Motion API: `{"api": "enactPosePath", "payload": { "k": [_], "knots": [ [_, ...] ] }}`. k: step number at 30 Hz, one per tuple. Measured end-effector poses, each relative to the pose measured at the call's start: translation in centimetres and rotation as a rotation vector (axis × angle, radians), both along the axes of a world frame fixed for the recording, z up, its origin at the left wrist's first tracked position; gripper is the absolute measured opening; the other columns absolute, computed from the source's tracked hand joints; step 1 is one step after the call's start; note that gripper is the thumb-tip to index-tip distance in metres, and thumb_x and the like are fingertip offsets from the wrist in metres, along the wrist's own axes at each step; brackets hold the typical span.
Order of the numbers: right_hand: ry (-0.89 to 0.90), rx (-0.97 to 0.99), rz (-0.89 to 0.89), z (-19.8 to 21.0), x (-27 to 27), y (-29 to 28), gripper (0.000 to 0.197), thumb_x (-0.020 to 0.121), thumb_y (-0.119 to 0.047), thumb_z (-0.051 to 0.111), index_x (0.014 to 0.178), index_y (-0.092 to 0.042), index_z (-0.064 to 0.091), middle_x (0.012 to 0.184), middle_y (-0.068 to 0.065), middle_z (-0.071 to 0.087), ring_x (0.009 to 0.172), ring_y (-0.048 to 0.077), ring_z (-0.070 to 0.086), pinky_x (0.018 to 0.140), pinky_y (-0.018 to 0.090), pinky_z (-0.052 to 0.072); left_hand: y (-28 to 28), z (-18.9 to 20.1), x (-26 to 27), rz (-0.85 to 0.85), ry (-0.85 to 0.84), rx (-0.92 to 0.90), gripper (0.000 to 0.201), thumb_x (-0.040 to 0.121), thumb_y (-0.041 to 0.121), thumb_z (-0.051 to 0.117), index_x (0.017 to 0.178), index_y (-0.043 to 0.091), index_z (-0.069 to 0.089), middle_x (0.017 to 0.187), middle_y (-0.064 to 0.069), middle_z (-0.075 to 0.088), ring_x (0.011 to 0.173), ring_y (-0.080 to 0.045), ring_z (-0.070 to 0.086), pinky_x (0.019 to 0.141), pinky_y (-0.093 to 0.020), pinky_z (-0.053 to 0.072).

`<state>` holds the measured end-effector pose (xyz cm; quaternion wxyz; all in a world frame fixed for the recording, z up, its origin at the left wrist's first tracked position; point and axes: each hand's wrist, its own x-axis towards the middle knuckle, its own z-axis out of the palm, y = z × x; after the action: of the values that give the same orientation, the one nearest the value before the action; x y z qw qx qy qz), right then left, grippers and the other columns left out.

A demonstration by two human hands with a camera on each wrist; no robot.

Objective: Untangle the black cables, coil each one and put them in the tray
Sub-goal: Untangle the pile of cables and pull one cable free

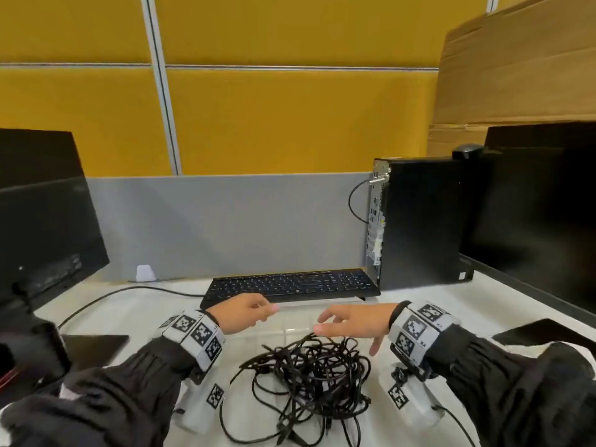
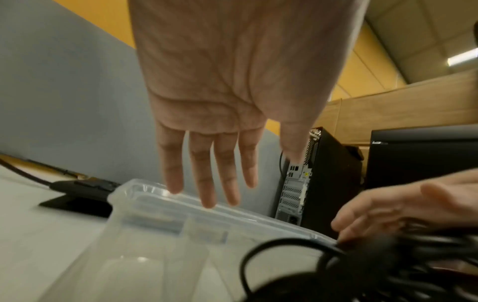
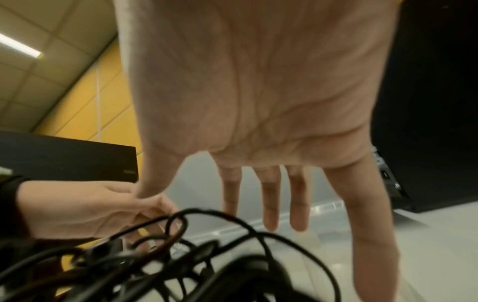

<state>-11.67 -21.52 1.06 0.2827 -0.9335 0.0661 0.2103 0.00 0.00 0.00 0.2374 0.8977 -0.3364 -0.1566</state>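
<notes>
Both hands, left hand [image 1: 240,312] and right hand [image 1: 353,321], are hovering with fingers spread over the knotted black cables [image 1: 309,382]; yanking could tighten knots or shove the clear plastic tray [image 2: 155,206].

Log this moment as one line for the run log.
left hand open over tray | right hand open above black cables | cables tangled on desk

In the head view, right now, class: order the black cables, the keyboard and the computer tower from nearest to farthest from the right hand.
1. black cables: just below the right hand, fingertips at the tangle's top.
2. keyboard: behind the hand, toward the partition.
3. computer tower: farthest, back right, upright.
</notes>
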Motion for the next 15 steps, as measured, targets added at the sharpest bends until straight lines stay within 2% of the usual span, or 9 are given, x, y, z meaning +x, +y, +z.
{"api": "enactPosePath", "payload": {
  "k": [2,4,5,6,8,10,12,15],
  "knots": [
    [-0.003,-0.03,0.029,-0.2,-0.6,0.4,0.068,0.079,-0.071,0.048,0.137,-0.037,0.036,0.145,-0.002,0.029,0.129,0.019,0.037,0.087,0.038,0.055,0.3,-0.2,-0.8,-0.005,0.094,-0.015,0.054,0.079,0.074,0.042,0.108,0.031,0.054,0.114,0.007,0.06,0.102,-0.009,0.057,0.083,-0.023,0.043],
    [-0.031,-0.103,0.057,-0.9,-1.0,0.6,0.071,0.076,-0.071,0.053,0.137,-0.039,0.036,0.142,-0.003,0.025,0.128,0.019,0.034,0.091,0.038,0.053,0.7,-0.2,-1.9,-0.077,0.152,-0.009,0.089,0.046,0.096,0.042,0.114,0.039,0.051,0.12,0.012,0.055,0.112,-0.007,0.052,0.094,-0.025,0.039],
    [-0.058,-0.122,0.068,-1.3,-1.0,0.8,0.071,0.076,-0.07,0.054,0.137,-0.039,0.036,0.14,-0.004,0.024,0.129,0.019,0.033,0.096,0.039,0.049,1.0,-0.3,-2.1,-0.11,0.15,0.022,0.1,0.035,0.099,0.042,0.117,0.042,0.047,0.122,0.014,0.052,0.115,-0.006,0.049,0.096,-0.024,0.036],
    [-0.09,-0.125,0.076,-1.5,-1.1,1.1,0.069,0.077,-0.068,0.055,0.137,-0.038,0.036,0.139,-0.005,0.023,0.13,0.018,0.032,0.102,0.038,0.043,1.1,-0.2,-2.4,-0.136,0.153,0.053,0.106,0.03,0.098,0.044,0.121,0.045,0.042,0.123,0.016,0.049,0.117,-0.007,0.047,0.097,-0.023,0.033],
    [-0.16,-0.119,0.082,-1.8,-1.0,1.5,0.065,0.08,-0.063,0.056,0.135,-0.034,0.039,0.136,-0.005,0.023,0.128,0.017,0.035,0.107,0.033,0.032,1.3,-0.3,-2.8,-0.179,0.141,0.109,0.101,0.036,0.091,0.056,0.126,0.048,0.036,0.131,0.014,0.044,0.124,-0.009,0.041,0.099,-0.023,0.03],
    [-0.155,-0.122,0.091,-1.9,-1.0,1.8,0.062,0.081,-0.063,0.055,0.133,-0.03,0.043,0.132,-0.003,0.029,0.124,0.018,0.04,0.107,0.035,0.033,1.3,-0.4,-3.4,-0.208,0.131,0.146,0.082,0.061,0.066,0.071,0.131,0.046,0.033,0.141,0.011,0.036,0.131,-0.01,0.032,0.104,-0.025,0.027],
    [-0.13,-0.145,0.127,-2.2,-0.8,2.1,0.057,0.083,-0.063,0.053,0.128,-0.03,0.047,0.127,-0.001,0.04,0.121,0.02,0.044,0.106,0.038,0.036,1.2,-0.8,-3.3,-0.241,0.125,0.168,0.071,0.074,0.046,0.074,0.133,0.044,0.034,0.144,0.012,0.029,0.13,-0.006,0.026,0.107,-0.025,0.022],
    [-0.1,-0.089,0.165,-2.7,-0.6,2.4,0.05,0.081,-0.066,0.052,0.115,-0.03,0.051,0.118,-0.003,0.054,0.111,0.017,0.051,0.102,0.039,0.04,1.0,-1.1,-2.9,-0.287,0.09,0.234,0.061,0.074,0.049,0.073,0.126,0.046,0.041,0.143,0.017,0.023,0.133,-0.006,0.019,0.114,-0.033,0.017]
  ]
}}
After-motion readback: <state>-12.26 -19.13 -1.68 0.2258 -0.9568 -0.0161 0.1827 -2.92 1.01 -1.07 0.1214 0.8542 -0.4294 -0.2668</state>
